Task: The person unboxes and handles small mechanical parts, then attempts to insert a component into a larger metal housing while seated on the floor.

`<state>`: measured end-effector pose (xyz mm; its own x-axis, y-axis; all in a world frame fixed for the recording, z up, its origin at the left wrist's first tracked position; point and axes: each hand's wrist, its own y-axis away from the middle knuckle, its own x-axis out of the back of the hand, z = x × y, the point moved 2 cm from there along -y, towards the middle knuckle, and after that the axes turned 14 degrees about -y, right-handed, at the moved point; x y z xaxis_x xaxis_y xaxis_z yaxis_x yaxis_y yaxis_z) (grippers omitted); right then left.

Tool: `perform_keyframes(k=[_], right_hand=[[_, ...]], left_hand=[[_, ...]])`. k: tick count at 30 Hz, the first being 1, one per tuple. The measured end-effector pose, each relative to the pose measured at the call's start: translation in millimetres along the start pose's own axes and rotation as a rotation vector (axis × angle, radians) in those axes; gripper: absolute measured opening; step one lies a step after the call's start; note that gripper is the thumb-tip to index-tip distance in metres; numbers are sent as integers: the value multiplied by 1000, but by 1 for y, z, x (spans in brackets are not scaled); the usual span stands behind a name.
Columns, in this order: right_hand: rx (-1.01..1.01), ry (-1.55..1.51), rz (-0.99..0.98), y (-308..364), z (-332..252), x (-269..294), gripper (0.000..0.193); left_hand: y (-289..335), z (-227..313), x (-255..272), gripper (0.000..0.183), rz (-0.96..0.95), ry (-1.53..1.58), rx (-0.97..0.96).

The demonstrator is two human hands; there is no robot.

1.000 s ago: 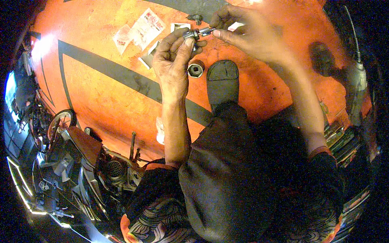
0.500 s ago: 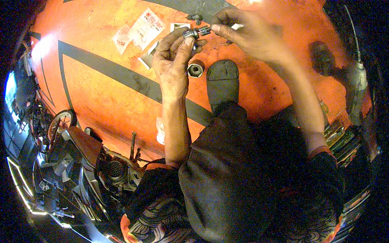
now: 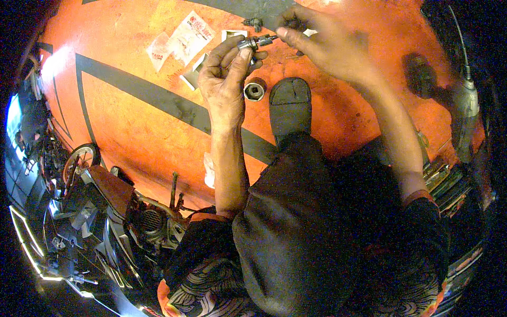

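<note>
My left hand [image 3: 224, 71] is closed on a small silver, stepped cylindrical metal part [image 3: 256, 42], thumb on top and fingers curled beneath. The part lies roughly level, its narrow dark end toward the right. My right hand [image 3: 311, 39] is pinched at that narrow end. A thin dark piece shows between its fingertips and the part, too small to name. On the floor just beyond the part lies a small dark metal fitting [image 3: 254, 23]. Below my left fingers stands a round socket [image 3: 254, 90] with a square hole in its middle.
Printed clear plastic packets [image 3: 191, 37] and small opened boxes [image 3: 194, 74] lie on the orange floor [image 3: 132, 68] with dark stripes. My dark shoe [image 3: 290, 105] is near the socket. A partly stripped motorbike [image 3: 132, 211] is at the left. Tools [image 3: 441, 182] sit at the right.
My right fingertips have drawn slightly right, away from the end of the metal part, and a thin dark piece shows in between. My left hand has hardly moved.
</note>
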<state>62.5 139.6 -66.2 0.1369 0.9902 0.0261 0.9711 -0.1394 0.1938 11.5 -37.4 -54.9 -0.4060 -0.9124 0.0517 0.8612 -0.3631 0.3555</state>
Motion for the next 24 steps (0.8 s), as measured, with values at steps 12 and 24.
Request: perform_keyframes(k=[12,24], right_hand=[[11,87,-52,-3,3,-3,25],[29,72,15,-1,-1,-4,30]], left_hand=[[0,2,0,31,2,7,-12],[1,0,1,32,3,5,-21]])
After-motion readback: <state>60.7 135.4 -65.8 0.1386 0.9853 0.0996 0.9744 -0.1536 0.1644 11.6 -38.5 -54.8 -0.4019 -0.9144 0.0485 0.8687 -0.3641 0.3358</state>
